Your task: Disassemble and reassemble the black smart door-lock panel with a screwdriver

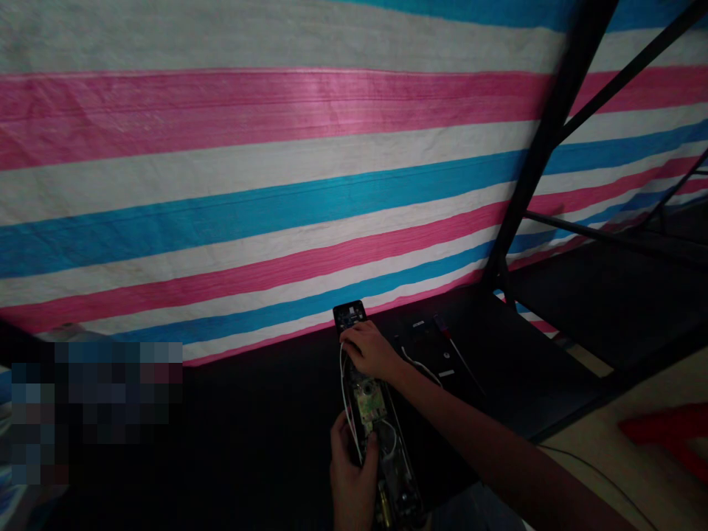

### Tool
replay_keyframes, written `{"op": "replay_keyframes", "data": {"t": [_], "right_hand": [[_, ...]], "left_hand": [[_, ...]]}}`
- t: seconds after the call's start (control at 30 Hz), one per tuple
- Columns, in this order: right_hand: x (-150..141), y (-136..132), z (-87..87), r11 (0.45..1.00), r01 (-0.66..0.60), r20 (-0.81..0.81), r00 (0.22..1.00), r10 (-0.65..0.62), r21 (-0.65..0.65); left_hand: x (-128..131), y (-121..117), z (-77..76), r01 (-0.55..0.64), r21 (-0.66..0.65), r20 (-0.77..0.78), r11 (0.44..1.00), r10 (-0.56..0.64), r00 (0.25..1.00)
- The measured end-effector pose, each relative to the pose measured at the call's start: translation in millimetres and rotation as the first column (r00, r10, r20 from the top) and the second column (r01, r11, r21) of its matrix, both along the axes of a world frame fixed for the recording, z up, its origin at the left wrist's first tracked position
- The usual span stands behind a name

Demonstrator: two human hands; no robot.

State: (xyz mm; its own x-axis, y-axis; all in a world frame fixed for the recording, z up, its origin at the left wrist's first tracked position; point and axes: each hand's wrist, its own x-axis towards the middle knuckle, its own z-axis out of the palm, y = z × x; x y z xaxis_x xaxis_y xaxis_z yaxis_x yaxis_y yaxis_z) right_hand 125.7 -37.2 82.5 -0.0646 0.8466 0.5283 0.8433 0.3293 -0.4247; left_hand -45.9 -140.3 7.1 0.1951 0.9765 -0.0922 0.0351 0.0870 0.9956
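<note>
A long, narrow black device housing [391, 420], its inside bared, extends away from me on the dark table. It holds a metal mechanism [369, 402], a brass-coloured cylinder [383, 501] and thin white wires. A white wire [344, 387] loops along its left side. My left hand [354, 472] grips the near part, thumb on top and fingers around the left edge. Farther up, my right hand [370, 350] is closed, its fingertips pinching by the upper end of that wire. A dark panel with a circuit board [349, 313] shows past my right hand, partly covered by it.
Right of the device lie a screwdriver [450, 335], another white cable [421, 366] and several small parts [445, 373]. A black metal frame [531, 177] rises on the right before a striped tarp [265, 184]. Something red [672, 435] stands at lower right.
</note>
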Motion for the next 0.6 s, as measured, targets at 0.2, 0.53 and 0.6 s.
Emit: {"op": "replay_keyframes", "data": {"t": [0.2, 0.53, 0.6], "right_hand": [[0, -3, 2.2, 1.0, -0.016, 0.024, 1.0, 0.016, -0.007], [-4, 22, 10.8, 0.979, 0.164, 0.12, 0.981, -0.15, -0.118], [-7, 24, 12.4, 0.972, 0.189, 0.145, 0.975, -0.169, -0.137]], "left_hand": [[0, 0, 2.8, -0.007, -0.003, -0.01, 1.0, 0.007, 1.0], [1, 0, 7.4, 0.023, -0.018, 0.026, 1.0, -0.022, 0.999], [2, -1, 8.9, 0.024, -0.017, 0.043, 1.0, -0.023, 0.999]]}}
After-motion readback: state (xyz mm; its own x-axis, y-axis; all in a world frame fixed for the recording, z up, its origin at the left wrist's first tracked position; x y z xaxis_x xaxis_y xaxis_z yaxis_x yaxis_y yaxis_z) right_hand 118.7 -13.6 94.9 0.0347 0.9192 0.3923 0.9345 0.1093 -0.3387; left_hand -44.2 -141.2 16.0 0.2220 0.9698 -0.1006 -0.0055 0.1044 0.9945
